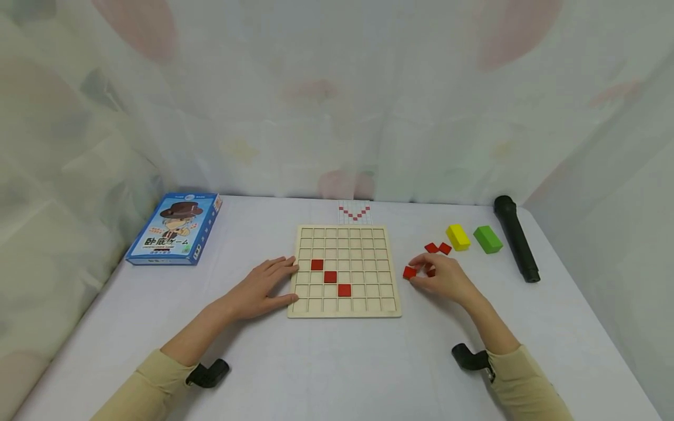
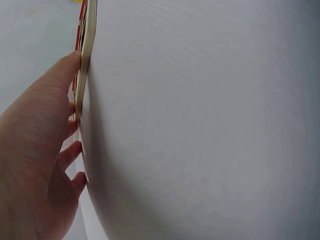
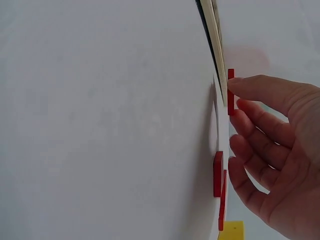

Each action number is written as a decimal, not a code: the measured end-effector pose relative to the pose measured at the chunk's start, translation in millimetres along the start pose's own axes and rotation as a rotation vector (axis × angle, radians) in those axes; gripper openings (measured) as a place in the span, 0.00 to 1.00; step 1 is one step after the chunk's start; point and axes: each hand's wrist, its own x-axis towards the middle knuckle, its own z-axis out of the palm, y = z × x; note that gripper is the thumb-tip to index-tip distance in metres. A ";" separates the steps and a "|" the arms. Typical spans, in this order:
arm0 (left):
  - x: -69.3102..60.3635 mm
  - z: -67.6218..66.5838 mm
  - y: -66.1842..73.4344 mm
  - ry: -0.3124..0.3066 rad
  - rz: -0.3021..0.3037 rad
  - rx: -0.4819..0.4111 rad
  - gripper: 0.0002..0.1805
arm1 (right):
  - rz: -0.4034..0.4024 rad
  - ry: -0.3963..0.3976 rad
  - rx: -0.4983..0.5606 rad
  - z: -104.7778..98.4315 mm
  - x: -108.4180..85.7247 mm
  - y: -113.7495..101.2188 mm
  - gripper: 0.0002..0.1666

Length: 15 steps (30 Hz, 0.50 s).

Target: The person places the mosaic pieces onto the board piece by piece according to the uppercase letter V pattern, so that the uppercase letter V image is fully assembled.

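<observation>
A pale wooden grid board (image 1: pixel 363 254) lies on the white table, with red square tiles set in a diagonal: an upper one (image 1: pixel 317 265), a middle one (image 1: pixel 330 277) and a lower one (image 1: pixel 344 290). My left hand (image 1: pixel 263 289) rests against the board's left edge, fingers straight and spread. To the right of the board, my right hand (image 1: pixel 442 277) pinches a red tile (image 1: pixel 409 272) between thumb and fingers; in the right wrist view this tile (image 3: pixel 231 92) is held above the table. Loose red tiles (image 1: pixel 444 248) lie behind and beneath that hand.
A small pattern card (image 1: pixel 355 212) with a red V lies behind the board. At the right are a yellow block (image 1: pixel 458 237), a green block (image 1: pixel 488 239) and a black microphone-like rod (image 1: pixel 517 238). A blue game box (image 1: pixel 176 229) sits at the back left.
</observation>
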 end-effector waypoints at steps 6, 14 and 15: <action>-0.5 -0.7 0.9 0.001 -0.002 0.002 0.39 | -0.028 0.005 0.061 7.3 10.9 -13.4 0.17; -0.4 -0.9 1.4 0.002 0.002 -0.016 0.39 | -0.011 -0.043 0.162 22.1 30.7 -41.9 0.18; -0.3 -0.8 1.4 0.002 0.003 -0.016 0.39 | -0.012 -0.052 0.167 24.7 33.3 -44.6 0.18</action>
